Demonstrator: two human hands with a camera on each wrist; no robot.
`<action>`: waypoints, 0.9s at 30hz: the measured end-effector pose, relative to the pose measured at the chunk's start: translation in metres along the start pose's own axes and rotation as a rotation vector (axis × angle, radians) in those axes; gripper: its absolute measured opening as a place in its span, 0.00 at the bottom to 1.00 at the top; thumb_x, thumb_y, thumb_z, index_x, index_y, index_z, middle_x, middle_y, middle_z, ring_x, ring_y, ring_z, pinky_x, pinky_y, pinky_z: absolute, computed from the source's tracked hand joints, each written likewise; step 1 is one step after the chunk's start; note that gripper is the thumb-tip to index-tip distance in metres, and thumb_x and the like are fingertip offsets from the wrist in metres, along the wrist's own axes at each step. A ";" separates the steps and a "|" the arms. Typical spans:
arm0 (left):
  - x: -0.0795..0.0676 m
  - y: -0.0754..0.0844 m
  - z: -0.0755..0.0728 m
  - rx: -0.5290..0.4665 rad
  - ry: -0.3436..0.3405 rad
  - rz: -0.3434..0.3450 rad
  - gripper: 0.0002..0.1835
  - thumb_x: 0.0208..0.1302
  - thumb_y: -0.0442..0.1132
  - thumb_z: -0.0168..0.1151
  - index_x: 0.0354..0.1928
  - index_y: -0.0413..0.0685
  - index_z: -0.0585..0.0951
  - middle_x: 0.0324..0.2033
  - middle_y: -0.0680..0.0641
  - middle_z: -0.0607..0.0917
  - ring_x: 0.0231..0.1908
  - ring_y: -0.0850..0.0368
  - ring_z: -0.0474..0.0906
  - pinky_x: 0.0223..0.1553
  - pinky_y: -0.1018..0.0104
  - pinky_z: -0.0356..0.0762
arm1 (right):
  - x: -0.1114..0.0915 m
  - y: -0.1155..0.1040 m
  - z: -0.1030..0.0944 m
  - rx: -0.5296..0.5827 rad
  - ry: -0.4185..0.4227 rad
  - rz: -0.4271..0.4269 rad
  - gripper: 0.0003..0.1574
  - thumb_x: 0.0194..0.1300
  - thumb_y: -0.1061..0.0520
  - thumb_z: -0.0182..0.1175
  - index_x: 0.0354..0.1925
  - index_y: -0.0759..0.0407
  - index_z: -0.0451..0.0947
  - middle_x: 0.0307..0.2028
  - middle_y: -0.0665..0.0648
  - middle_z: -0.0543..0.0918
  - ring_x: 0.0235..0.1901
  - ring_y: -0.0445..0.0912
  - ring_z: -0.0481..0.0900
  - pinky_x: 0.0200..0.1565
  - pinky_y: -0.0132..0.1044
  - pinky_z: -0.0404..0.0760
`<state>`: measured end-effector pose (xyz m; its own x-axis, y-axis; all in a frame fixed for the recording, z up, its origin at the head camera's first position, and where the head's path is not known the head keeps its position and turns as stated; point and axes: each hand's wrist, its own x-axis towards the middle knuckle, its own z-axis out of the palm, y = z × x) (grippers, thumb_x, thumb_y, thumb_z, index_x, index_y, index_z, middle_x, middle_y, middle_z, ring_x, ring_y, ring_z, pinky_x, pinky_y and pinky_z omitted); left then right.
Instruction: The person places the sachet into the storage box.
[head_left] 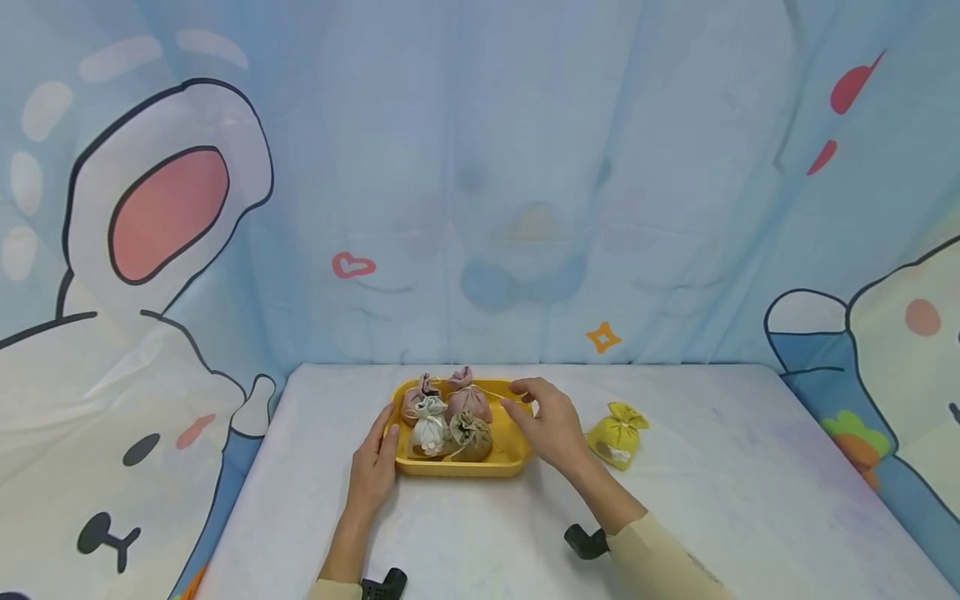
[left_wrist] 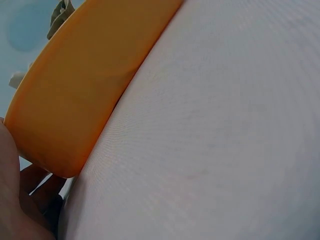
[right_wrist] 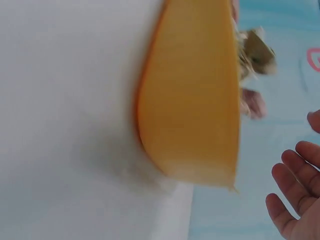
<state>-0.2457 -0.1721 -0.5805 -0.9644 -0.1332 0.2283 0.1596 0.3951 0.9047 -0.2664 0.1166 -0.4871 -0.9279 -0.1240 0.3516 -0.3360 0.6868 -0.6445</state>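
Observation:
My left hand (head_left: pixel 373 467) grips the left end of a yellow tray (head_left: pixel 517 450), thumb at the rim and fingers along the outer wall. In the left wrist view, its fingers (left_wrist: pixel 42 187) curl behind the tray's corner. Inside the tray sit a pink drawstring pouch (head_left: pixel 468 402), a dusky pink one (head_left: pixel 411 402), a white patterned one (head_left: pixel 430 433) and an olive one (head_left: pixel 472 437). My right hand (head_left: pixel 551 421) hovers over the tray's right end, fingers spread and holding nothing. The pink pouch's pale cord stretches toward its fingertips.
A yellow drawstring pouch (head_left: pixel 618 435) lies on the white-covered table (head_left: pixel 712 483), just right of my right hand. Behind the table hangs a blue cartoon curtain (head_left: pixel 525 167). Black wrist devices (head_left: pixel 585 542) show near both sleeves.

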 end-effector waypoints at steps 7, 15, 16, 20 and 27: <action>0.000 0.001 0.000 -0.007 0.002 -0.002 0.26 0.84 0.52 0.46 0.79 0.59 0.67 0.77 0.48 0.70 0.77 0.44 0.63 0.78 0.45 0.62 | 0.001 0.012 -0.017 -0.047 0.047 0.042 0.19 0.74 0.50 0.65 0.58 0.56 0.82 0.53 0.56 0.87 0.51 0.52 0.83 0.45 0.44 0.84; 0.000 0.002 0.000 -0.007 0.013 0.034 0.26 0.84 0.50 0.47 0.78 0.57 0.69 0.75 0.46 0.72 0.76 0.43 0.65 0.77 0.44 0.64 | -0.001 0.024 -0.026 -0.060 0.071 0.063 0.18 0.74 0.51 0.65 0.57 0.57 0.82 0.54 0.57 0.86 0.51 0.53 0.83 0.47 0.47 0.86; 0.000 0.002 0.000 -0.006 0.013 0.034 0.26 0.84 0.50 0.47 0.78 0.57 0.69 0.75 0.46 0.72 0.76 0.43 0.65 0.77 0.44 0.64 | -0.001 0.026 -0.027 -0.060 0.072 0.068 0.18 0.74 0.51 0.65 0.57 0.57 0.82 0.53 0.58 0.86 0.51 0.53 0.82 0.47 0.48 0.86; -0.001 0.004 0.000 -0.005 0.010 0.025 0.26 0.84 0.50 0.47 0.78 0.57 0.68 0.75 0.46 0.72 0.76 0.43 0.65 0.77 0.44 0.64 | -0.004 0.031 -0.029 -0.080 0.075 0.089 0.18 0.74 0.50 0.65 0.57 0.57 0.82 0.54 0.58 0.86 0.52 0.54 0.82 0.47 0.48 0.86; -0.001 0.005 0.000 -0.004 0.006 0.018 0.26 0.84 0.51 0.46 0.78 0.58 0.68 0.76 0.46 0.71 0.76 0.43 0.64 0.77 0.44 0.63 | -0.009 0.044 -0.037 -0.195 0.128 0.038 0.19 0.72 0.51 0.66 0.56 0.59 0.83 0.53 0.61 0.86 0.50 0.57 0.82 0.48 0.53 0.84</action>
<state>-0.2442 -0.1698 -0.5766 -0.9601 -0.1321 0.2465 0.1774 0.3934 0.9021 -0.2672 0.1743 -0.4933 -0.9070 -0.0117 0.4209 -0.2517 0.8163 -0.5198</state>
